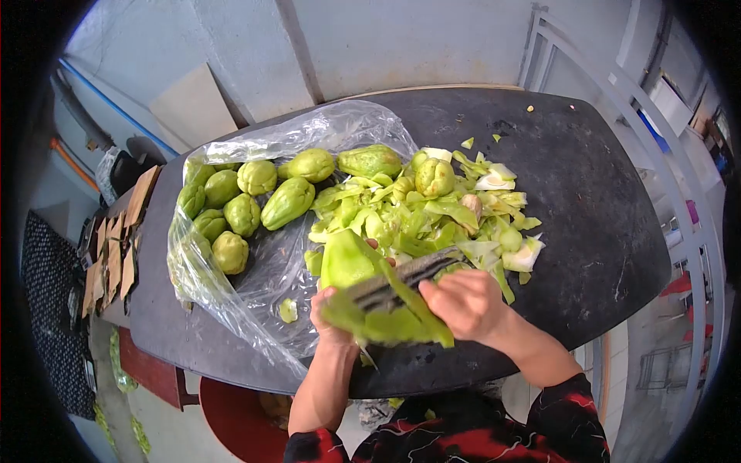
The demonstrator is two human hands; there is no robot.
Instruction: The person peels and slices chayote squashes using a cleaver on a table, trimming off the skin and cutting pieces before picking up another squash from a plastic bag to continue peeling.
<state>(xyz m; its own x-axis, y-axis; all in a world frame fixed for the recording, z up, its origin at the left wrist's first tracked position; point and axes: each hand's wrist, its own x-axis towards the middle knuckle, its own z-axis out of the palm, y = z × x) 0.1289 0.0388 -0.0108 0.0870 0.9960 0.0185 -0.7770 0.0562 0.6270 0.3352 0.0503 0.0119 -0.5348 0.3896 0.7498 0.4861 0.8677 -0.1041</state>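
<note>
My left hand (333,320) is wrapped round a partly peeled chayote (343,258), pale green where its skin is off. In my right hand (467,303) is a knife (386,289), its broad blade blurred by motion and lying across the near side of the chayote. A long strip of green peel (421,309) hangs along the blade beside my right fingers. Just beyond both hands spreads a heap of peels (386,220). Whole chayotes (288,203) lie to the left on a clear plastic bag (266,293).
The dark table (602,208) has rounded corners and a few scraps at its far side. Under the near edge stands a red bucket (231,424). A metal railing (679,208) runs along the right, and cardboard pieces (116,255) stand at the left.
</note>
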